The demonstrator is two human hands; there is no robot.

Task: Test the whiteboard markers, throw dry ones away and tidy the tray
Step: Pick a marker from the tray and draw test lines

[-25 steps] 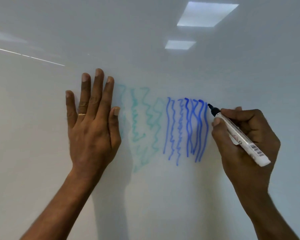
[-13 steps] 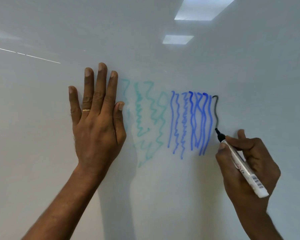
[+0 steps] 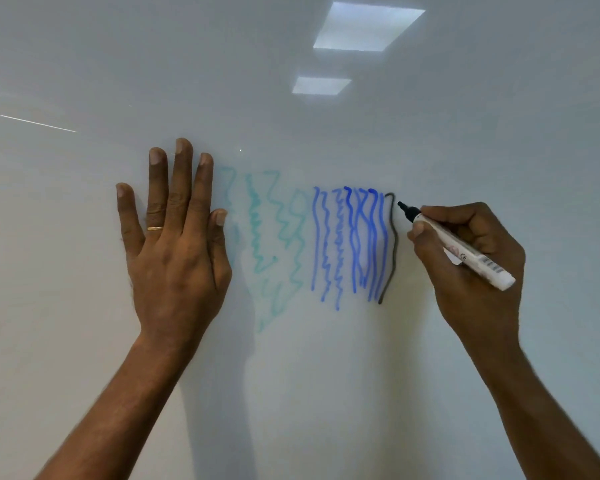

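Gripping marker [image 3: 465, 253] beside grey line [image 3: 394, 237]

Office-type rm: whiteboard [image 3: 499, 140], panel-light reflections [image 3: 368, 27]

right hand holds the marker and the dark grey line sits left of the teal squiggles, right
No. In the head view the dark grey line lies at the far right, beside the blue lines, not left of the teal squiggles. The right hand holds the marker.
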